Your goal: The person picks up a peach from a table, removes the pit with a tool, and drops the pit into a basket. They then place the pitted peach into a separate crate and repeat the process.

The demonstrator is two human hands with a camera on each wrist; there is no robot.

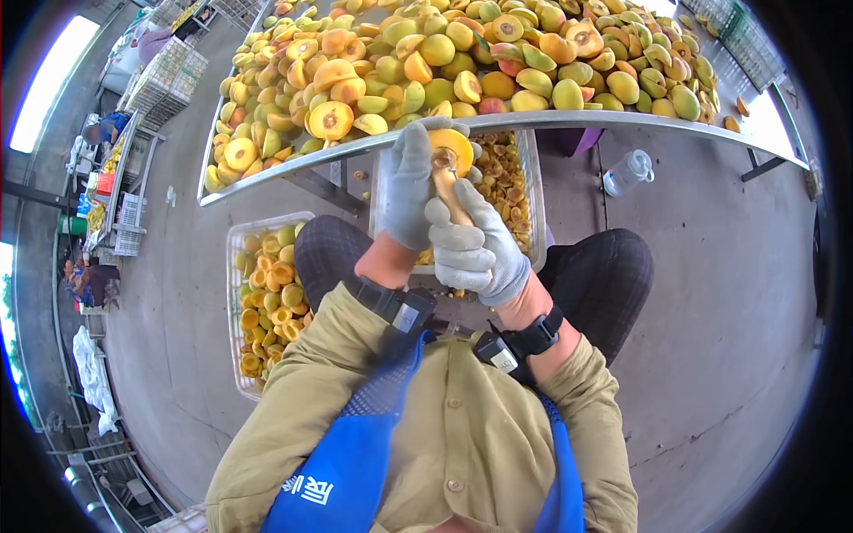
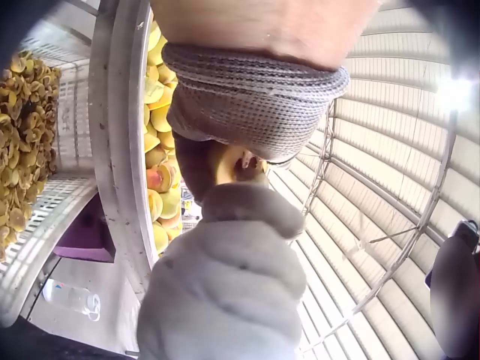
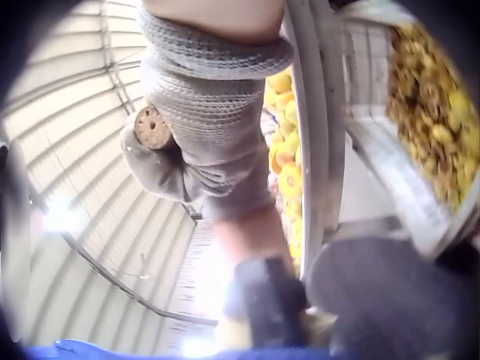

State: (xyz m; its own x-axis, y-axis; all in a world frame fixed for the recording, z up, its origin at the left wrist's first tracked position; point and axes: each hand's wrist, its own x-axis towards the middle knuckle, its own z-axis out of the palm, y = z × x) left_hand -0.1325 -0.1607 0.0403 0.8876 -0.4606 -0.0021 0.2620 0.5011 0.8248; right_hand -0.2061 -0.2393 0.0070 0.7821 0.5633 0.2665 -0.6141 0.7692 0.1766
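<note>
In the head view the gloved left hand (image 1: 410,182) holds a halved yellow fruit (image 1: 459,151), cut face up, above the crate in front of the lap. The gloved right hand (image 1: 480,250) grips a light wooden handle (image 1: 453,197), whose metal end meets the middle of the fruit. In the right wrist view the handle's round butt (image 3: 152,127) sticks out of the right hand (image 3: 214,120). The left wrist view shows part of the fruit (image 2: 227,163) between the left hand (image 2: 251,105) and the right hand (image 2: 225,277), its centre dark and rough.
A metal-edged table (image 1: 355,140) heaped with halved fruit (image 1: 435,49) stands ahead. Below it is a crate (image 1: 538,204) of small brown and yellow pieces. Another crate (image 1: 233,306) of hollowed halves stands left. A clear plastic jug (image 1: 628,172) is on the floor at right.
</note>
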